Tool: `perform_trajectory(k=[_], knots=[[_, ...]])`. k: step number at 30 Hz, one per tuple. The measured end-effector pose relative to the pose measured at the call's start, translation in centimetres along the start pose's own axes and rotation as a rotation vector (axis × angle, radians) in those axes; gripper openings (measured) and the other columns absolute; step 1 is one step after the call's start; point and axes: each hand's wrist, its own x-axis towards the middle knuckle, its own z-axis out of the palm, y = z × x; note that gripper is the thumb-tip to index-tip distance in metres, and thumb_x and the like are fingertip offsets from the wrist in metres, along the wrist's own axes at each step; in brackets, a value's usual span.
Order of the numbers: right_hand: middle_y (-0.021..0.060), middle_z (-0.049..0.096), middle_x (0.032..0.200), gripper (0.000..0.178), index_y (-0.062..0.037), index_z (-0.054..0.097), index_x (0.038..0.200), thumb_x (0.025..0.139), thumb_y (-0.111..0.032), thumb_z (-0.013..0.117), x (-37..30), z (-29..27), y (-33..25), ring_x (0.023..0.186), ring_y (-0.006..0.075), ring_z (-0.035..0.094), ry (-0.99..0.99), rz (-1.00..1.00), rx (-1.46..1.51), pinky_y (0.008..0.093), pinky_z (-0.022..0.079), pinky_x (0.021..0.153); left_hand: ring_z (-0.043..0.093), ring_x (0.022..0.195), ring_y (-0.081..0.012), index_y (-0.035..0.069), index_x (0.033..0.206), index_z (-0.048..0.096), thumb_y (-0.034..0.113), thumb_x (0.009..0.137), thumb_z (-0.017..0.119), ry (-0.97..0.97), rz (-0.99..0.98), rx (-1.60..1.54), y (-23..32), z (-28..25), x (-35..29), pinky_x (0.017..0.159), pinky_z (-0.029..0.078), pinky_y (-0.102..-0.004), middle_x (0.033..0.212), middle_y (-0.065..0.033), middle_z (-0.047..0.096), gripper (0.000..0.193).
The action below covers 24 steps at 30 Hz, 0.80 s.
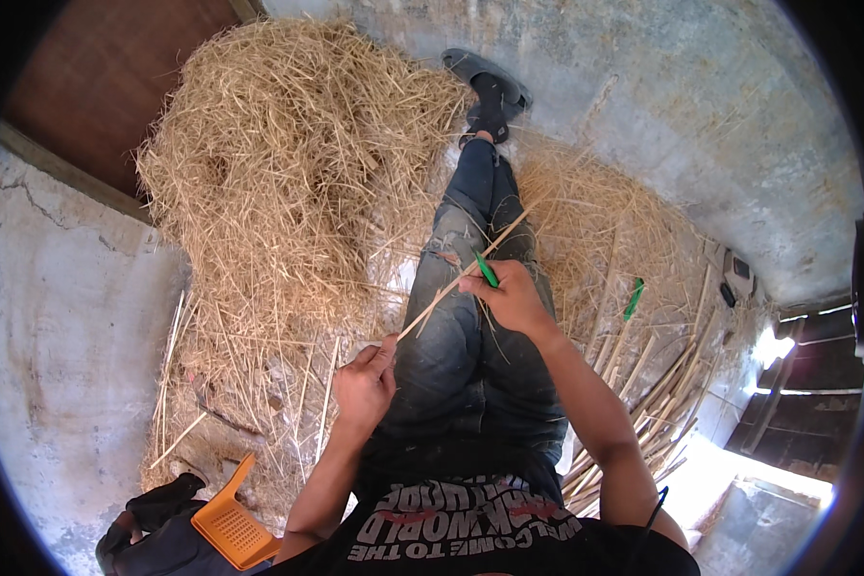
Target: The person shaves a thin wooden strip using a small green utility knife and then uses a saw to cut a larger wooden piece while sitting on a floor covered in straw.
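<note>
A thin pale split stick [442, 296] slants across my outstretched legs, with several loose shavings hanging off it. My left hand [365, 386] is closed around its near end, above my thigh. Higher up and to the right, my right hand [515, 300] is closed on a small green tool [487, 270], pressed against the stick. The tool looks like the handle of a knife, but I cannot make out a blade. My fingers hide the rest of it.
A big heap of straw [288, 173] lies at the far left. Long sticks [658, 422] are piled on the right, near a second green object [634, 300]. An orange plastic seat [232, 523] and dark cloth are at lower left. Concrete walls [710, 125] enclose the floor.
</note>
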Motion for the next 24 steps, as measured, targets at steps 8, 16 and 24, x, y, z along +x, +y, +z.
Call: perform_trajectory(k=[8, 16, 24], knots=[[0.0204, 0.06, 0.067, 0.024, -0.001, 0.072, 0.094, 0.089, -0.025, 0.075, -1.3, -9.3, 4.5, 0.061, 0.0344, 0.056, 0.44, 0.107, -0.395, 0.0412, 0.045, 0.062, 0.061, 0.06, -0.0206, 0.001, 0.115, 0.073, 0.005, 0.095, 0.061, 0.066, -0.295, -0.099, -8.5, -3.7, -1.2, 0.058, 0.049, -0.0331, 0.072, -0.0135, 0.067, 0.024], [0.0243, 0.071, 0.106, 0.042, -0.0019, 0.069, 0.121, 0.085, -0.022, 0.077, -4.6, -16.7, 7.7, 0.085, 0.0346, 0.069, 0.551, 0.077, -0.484, 0.0381, 0.054, 0.079, 0.056, 0.058, -0.007, 0.001, 0.124, 0.069, 0.016, 0.106, 0.052, 0.287, -0.448, -0.278, -18.0, -6.5, -7.4, 0.051, 0.044, -0.0231, 0.078, -0.007, 0.071, 0.029], [0.0278, 0.071, 0.092, 0.054, 0.0033, 0.071, 0.1, 0.074, -0.044, 0.081, -24.3, -23.3, 32.6, 0.094, 0.0434, 0.069, 0.52, 0.716, -0.853, 0.0496, 0.054, 0.085, 0.034, 0.142, -0.0468, 0.007, 0.159, 0.028, 0.03, 0.095, 0.061, -0.274, -1.277, 0.854, -31.8, -10.5, -31.7, 0.11, 0.038, -0.0573, 0.159, -0.0313, 0.026, 0.076]])
